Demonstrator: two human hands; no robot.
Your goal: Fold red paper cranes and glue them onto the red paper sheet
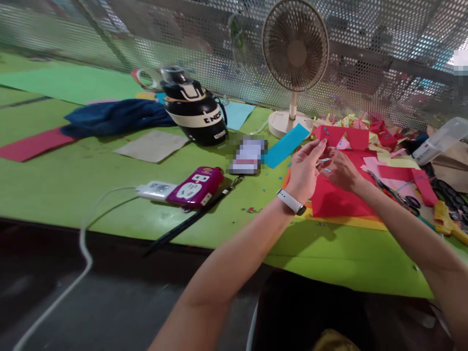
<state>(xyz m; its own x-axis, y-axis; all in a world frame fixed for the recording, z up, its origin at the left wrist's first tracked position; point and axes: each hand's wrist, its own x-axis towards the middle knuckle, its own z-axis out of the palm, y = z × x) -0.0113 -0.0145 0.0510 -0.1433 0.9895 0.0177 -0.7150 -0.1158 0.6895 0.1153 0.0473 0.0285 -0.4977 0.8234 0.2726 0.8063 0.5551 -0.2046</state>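
Over a stack of red paper (338, 195), my left hand (304, 168), with a pale watch band on its wrist, is closed in a pinch. A small light-blue piece of paper (324, 160) shows at its fingers, pointing toward the right hand. My right hand (341, 170) is close beside it, fingers curled and slightly blurred; what they hold is hidden. Just beyond the fingertips lies a folded red paper piece (351, 138) dotted with tiny blue bits. A bright blue paper strip (287, 145) lies left of my left hand.
A fan (295, 53) stands behind the hands, by a perforated metal wall. Left are a phone (247, 157), a purple power strip (195, 187) and a black jug (199, 119). Scissors (398, 192), a yellow glue gun (444, 219), a clear bottle (440, 141) and paper scraps sit right.
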